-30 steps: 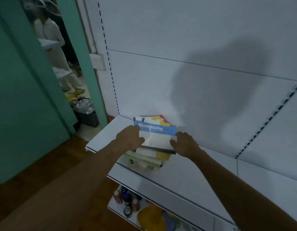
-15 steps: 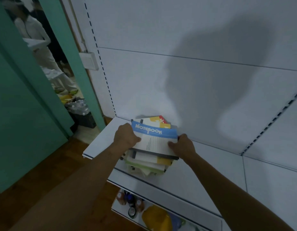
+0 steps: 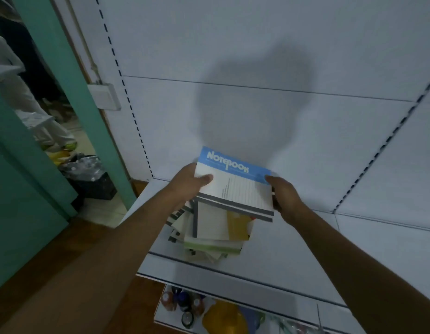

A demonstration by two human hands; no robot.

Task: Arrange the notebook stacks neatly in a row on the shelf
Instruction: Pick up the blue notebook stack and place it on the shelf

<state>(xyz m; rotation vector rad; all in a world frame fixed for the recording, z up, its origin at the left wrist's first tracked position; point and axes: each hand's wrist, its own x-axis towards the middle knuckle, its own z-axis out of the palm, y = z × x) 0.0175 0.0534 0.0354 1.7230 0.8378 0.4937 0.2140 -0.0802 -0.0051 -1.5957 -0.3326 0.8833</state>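
A white notebook with a blue "Notebook" band [image 3: 238, 186] is lifted and tilted above a messy notebook stack [image 3: 216, 230] on the white shelf [image 3: 293, 239]. My left hand [image 3: 188, 183] grips its left edge, thumb on the cover. On the opposite edge my right hand [image 3: 281, 194] grips it too. It may be a few notebooks held together; I cannot tell how many. The stack below shows a yellow-and-cream cover and green and striped edges, skewed.
The white back panel [image 3: 257, 104] rises right behind the shelf. A lower shelf [image 3: 233, 317] holds small bottles and a yellow object. To the left a green door frame [image 3: 71, 92] opens on a black crate and a standing person.
Both hands took hold of the top blue-banded notebook and raised it off the stack, tipping its far edge up toward the back panel. The stack beneath is now uncovered.
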